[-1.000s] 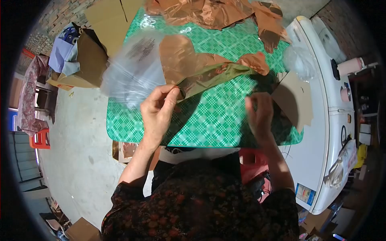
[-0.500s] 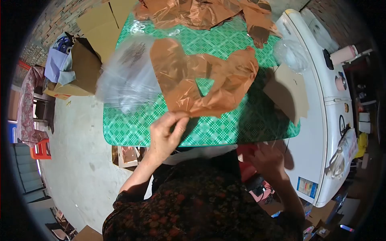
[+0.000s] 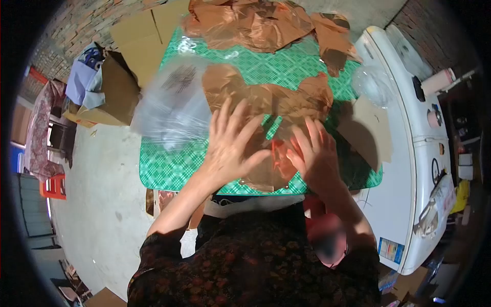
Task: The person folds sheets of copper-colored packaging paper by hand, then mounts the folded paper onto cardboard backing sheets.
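Observation:
A crumpled copper-coloured foil piece (image 3: pixel 243 84), looking like a flat foil balloon with a hole in its middle, lies on the green checked tablecloth (image 3: pixel 169 169). My left hand (image 3: pixel 227 146) rests over its left side, fingers spread. Over the right side is my right hand (image 3: pixel 318 156), its fingers also apart. Between the hands, by my right thumb, shows a shiny reddish see-through patch (image 3: pixel 282 156); I cannot make out whether it is a separate thing. My hands cover parts of the foil's middle and lower edge.
Clear plastic bags (image 3: pixel 174 112) lie left of the foil. More copper foil (image 3: pixel 250 25) is heaped at the far edge. To the right are a cardboard sheet (image 3: pixel 363 133), a clear plastic bundle (image 3: pixel 372 84) and a white fridge (image 3: pixel 404 153). An open carton (image 3: pixel 120 97) stands at left.
My left hand has let go of the foil's near edge and spread out over it. My right hand has come up from below the table edge onto the foil. The reddish patch now shows.

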{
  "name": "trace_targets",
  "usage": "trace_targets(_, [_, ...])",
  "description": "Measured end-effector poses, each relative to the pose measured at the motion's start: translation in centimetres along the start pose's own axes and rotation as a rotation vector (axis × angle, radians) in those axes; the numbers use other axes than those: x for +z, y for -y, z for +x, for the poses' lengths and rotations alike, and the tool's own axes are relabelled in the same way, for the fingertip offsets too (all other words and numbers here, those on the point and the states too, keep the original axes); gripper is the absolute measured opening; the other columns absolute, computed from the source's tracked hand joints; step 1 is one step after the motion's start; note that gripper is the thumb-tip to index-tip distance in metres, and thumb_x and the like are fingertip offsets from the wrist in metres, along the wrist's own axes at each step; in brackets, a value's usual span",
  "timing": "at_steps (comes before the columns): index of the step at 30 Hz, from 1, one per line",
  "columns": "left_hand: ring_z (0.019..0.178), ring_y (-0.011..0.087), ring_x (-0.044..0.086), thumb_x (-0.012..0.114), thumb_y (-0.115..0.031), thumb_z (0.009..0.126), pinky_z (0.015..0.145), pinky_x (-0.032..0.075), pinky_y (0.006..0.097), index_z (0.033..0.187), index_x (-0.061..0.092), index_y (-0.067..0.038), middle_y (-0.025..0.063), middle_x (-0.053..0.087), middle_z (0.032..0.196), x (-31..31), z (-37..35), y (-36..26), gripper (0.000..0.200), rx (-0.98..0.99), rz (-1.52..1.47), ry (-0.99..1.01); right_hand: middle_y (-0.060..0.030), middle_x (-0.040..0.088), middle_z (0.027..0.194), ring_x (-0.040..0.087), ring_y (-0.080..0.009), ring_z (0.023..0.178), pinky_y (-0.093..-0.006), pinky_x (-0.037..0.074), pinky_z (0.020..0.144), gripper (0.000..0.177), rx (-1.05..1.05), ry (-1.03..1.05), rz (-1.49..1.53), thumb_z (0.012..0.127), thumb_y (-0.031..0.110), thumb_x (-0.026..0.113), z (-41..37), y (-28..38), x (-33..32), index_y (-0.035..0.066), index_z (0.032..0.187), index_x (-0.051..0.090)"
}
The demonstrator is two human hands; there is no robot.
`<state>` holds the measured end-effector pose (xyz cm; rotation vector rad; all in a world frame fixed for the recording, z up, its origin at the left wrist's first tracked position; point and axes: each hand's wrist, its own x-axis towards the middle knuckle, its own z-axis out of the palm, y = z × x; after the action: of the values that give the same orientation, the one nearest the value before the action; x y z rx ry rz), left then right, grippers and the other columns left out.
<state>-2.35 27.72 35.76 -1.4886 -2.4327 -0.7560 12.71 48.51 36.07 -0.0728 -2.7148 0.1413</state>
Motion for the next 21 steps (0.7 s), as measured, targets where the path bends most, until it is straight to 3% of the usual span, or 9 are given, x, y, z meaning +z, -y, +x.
trace_targets(2, [0.149, 0.0548, 0.014, 0.066, -0.067, 0.085, 0.116, 0.015, 0.0724, 0.153, 0.044, -0.014, 0.0264, 0.024, 0.162, 3.5, 1.2, 1.5, 0.089, 0.001, 0.064, -0.001, -0.0238, 0.043, 0.15, 0.043, -0.0432, 0.134, -0.0562, 0.036, 0.107, 0.065, -0.013, -0.014, -0.036, 0.088, 0.04, 0.071, 2.2, -0.7, 3.2, 0.007, 0.141, 0.054])
trace_targets(6, [0.149, 0.0582, 0.012, 0.05, -0.079, 0.088, 0.114, 0.013, 0.0756, 0.158, 0.037, -0.018, 0.0262, 0.019, 0.165, 8.3, 0.7, 3.8, 0.094, -0.065, 0.233, 0.103, -0.027, 0.039, 0.152, 0.038, -0.0471, 0.137, -0.0627, 0.028, 0.111, 0.071, 0.021, -0.011, -0.193, 0.091, 0.046, 0.066, 3.8, -3.9, 9.1, 0.008, 0.148, 0.048])
trace_targets(11, [0.147, 0.0584, 0.018, 0.051, -0.076, 0.089, 0.113, 0.015, 0.0754, 0.156, 0.041, -0.017, 0.0263, 0.022, 0.164, 7.9, 0.8, 3.7, 0.09, -0.073, 0.231, 0.07, -0.0298, 0.035, 0.153, 0.035, -0.0507, 0.139, -0.0683, 0.023, 0.113, 0.074, 0.09, -0.027, -0.13, 0.094, 0.046, 0.063, 3.3, -6.8, 9.7, 0.002, 0.15, 0.042])
trace_targets(12, [0.147, 0.0584, 0.018, 0.051, -0.075, 0.089, 0.113, 0.016, 0.0754, 0.155, 0.042, -0.016, 0.0263, 0.022, 0.164, 7.8, 0.8, 3.6, 0.089, -0.074, 0.234, 0.074, -0.0258, 0.038, 0.15, 0.037, -0.046, 0.137, -0.0632, 0.023, 0.115, 0.072, 0.129, -0.04, -0.198, 0.094, 0.045, 0.061, 3.1, -7.1, 9.9, 0.002, 0.149, 0.044])
trace_targets(15, [0.147, 0.0583, 0.018, 0.051, -0.074, 0.09, 0.112, 0.016, 0.0756, 0.155, 0.043, -0.016, 0.0265, 0.023, 0.163, 7.6, 0.6, 3.2, 0.088, -0.082, 0.233, 0.092, -0.0255, 0.041, 0.145, 0.038, -0.0456, 0.135, -0.0633, 0.026, 0.113, 0.075, 0.212, -0.06, -0.333, 0.092, 0.044, 0.065, 3.0, -7.7, 10.2, 0.001, 0.149, 0.042])
trace_targets(18, [0.147, 0.0572, 0.017, 0.053, -0.075, 0.088, 0.114, 0.014, 0.0748, 0.154, 0.045, -0.016, 0.0266, 0.027, 0.161, 7.5, 1.0, 3.3, 0.089, -0.076, 0.212, 0.074, -0.0318, 0.039, 0.146, 0.037, -0.0502, 0.137, -0.0701, 0.024, 0.112, 0.083, 0.161, 0.007, -0.241, 0.089, 0.051, 0.068, 3.4, -6.2, 8.3, -0.006, 0.144, 0.044])
trace_targets(21, [0.147, 0.057, 0.017, 0.058, -0.073, 0.085, 0.115, 0.014, 0.0746, 0.153, 0.047, -0.015, 0.0271, 0.03, 0.159, 7.5, 1.0, 3.1, 0.089, -0.068, 0.197, 0.058, -0.029, 0.044, 0.139, 0.041, -0.0478, 0.133, -0.0691, 0.026, 0.112, 0.083, 0.115, -0.079, -0.066, 0.083, 0.052, 0.073, 3.8, -5.3, 9.4, -0.007, 0.136, 0.049])
